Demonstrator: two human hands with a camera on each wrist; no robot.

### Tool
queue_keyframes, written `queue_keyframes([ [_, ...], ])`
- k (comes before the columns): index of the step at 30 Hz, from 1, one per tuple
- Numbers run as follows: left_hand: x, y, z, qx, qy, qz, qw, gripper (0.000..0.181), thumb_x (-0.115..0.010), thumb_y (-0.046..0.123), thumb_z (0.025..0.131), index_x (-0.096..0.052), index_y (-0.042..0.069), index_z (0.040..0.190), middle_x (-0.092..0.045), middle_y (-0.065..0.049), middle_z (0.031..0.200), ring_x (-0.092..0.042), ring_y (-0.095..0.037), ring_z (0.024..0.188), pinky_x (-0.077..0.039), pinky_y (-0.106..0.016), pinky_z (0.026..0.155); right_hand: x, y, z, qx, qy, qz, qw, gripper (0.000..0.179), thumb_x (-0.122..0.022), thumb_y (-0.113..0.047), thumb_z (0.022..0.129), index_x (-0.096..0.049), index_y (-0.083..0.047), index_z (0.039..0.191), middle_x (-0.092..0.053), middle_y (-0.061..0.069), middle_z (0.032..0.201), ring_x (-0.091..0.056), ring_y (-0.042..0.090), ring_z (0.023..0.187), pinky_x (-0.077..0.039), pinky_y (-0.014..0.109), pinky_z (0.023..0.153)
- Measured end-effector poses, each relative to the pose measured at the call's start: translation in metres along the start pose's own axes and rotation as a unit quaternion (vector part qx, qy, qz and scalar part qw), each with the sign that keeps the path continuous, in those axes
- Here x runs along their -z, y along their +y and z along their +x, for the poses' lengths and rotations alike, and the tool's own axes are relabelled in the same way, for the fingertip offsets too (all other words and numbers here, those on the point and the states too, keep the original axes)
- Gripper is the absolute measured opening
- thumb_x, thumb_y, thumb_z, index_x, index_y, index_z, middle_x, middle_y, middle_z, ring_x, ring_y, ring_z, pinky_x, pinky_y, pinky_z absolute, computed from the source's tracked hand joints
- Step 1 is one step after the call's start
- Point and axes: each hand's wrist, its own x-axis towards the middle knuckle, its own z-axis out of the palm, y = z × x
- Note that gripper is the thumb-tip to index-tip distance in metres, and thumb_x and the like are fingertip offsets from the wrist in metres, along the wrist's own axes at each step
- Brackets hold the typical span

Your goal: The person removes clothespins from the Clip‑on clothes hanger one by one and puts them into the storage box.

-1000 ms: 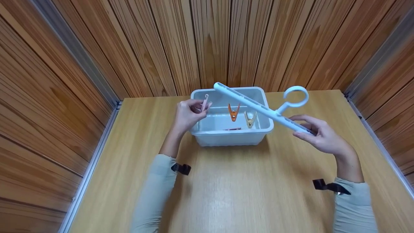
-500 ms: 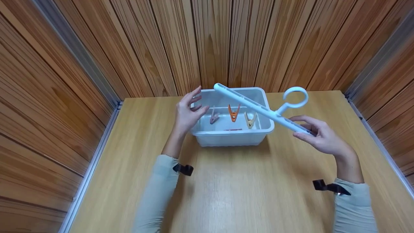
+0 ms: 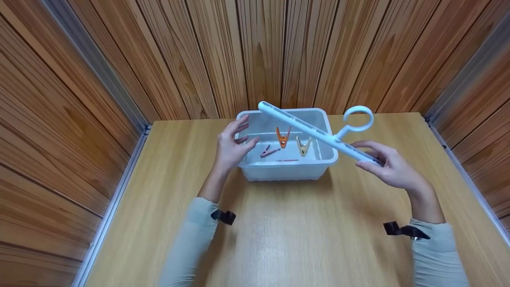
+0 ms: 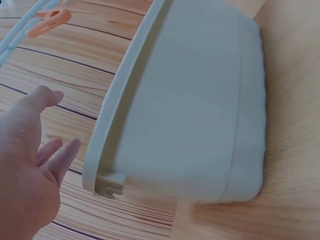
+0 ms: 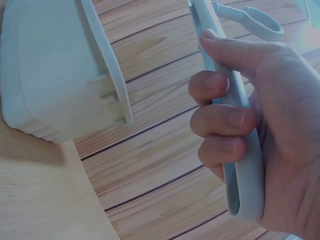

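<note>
Tilted above the bin, a light-blue plastic hanger (image 3: 299, 124) with a ring hook (image 3: 358, 118) is gripped at its lower right end by my right hand (image 3: 388, 165); the right wrist view shows fingers and thumb wrapped round it (image 5: 240, 165). An orange clip (image 3: 283, 138) and a pale yellow clip (image 3: 303, 148) appear to hang from the hanger's underside. My left hand (image 3: 233, 145) holds nothing, fingers apart, at the bin's left rim. On the bin floor lies a dull pink clip (image 3: 269, 152), with a thin reddish piece (image 3: 287, 160) near the front wall.
The pale grey plastic bin (image 3: 285, 171) stands on the wooden table (image 3: 259, 231) near the back wood-panelled wall (image 3: 263, 59). Metal rails (image 3: 115, 199) edge the side panels.
The left hand has let go of the pink clip, which dropped into the bin, and its fingers have spread. The hanger and right hand have shifted slightly left, the orange and yellow clips moving along.
</note>
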Motion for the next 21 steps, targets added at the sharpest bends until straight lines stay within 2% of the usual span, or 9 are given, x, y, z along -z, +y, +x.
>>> queue_keyframes([
  [5, -0.002, -0.001, -0.009, 0.006, 0.008, 0.013, 0.9999, 0.072, -0.089, 0.010, 0.097, -0.060, 0.013, 0.162, -0.064, -0.014, 0.163, -0.061, -0.037, 0.155, -0.063, -0.046, 0.114, -0.004, -0.006, 0.004, -0.001, -0.004, -0.002, 1.0000, 0.044, -0.067, 0.011, 0.103, -0.065, 0.002, 0.146, -0.077, -0.016, 0.096, -0.067, 0.008, 0.076, -0.051, 0.024, 0.064],
  [12, -0.001, -0.001, -0.019, -0.013, 0.031, 0.013, 0.9993, 0.077, -0.092, 0.011, 0.095, -0.056, 0.007, 0.163, -0.066, -0.014, 0.161, -0.064, -0.036, 0.152, -0.065, -0.048, 0.109, -0.008, -0.015, 0.013, -0.012, -0.016, 0.006, 0.9998, 0.042, -0.067, 0.007, 0.107, -0.065, -0.001, 0.147, -0.057, -0.008, 0.074, -0.049, 0.008, 0.061, -0.042, 0.028, 0.054],
  [17, -0.001, 0.001, -0.026, -0.035, 0.040, 0.007, 0.9985, 0.082, -0.093, 0.011, 0.094, -0.051, 0.006, 0.165, -0.064, -0.018, 0.162, -0.067, -0.039, 0.148, -0.066, -0.050, 0.107, -0.013, -0.019, 0.019, -0.007, -0.031, 0.011, 0.9994, 0.041, -0.066, 0.006, 0.108, -0.064, -0.002, 0.149, -0.052, -0.005, 0.069, -0.043, 0.007, 0.057, -0.039, 0.029, 0.050],
  [21, -0.003, 0.002, -0.034, -0.050, 0.061, 0.015, 0.9968, 0.086, -0.095, 0.010, 0.091, -0.049, 0.008, 0.165, -0.064, -0.017, 0.159, -0.070, -0.035, 0.144, -0.067, -0.049, 0.105, -0.019, -0.021, 0.021, 0.001, -0.033, 0.020, 0.9992, 0.042, -0.064, 0.007, 0.108, -0.063, 0.000, 0.149, -0.053, -0.008, 0.071, -0.044, 0.009, 0.057, -0.041, 0.029, 0.053],
])
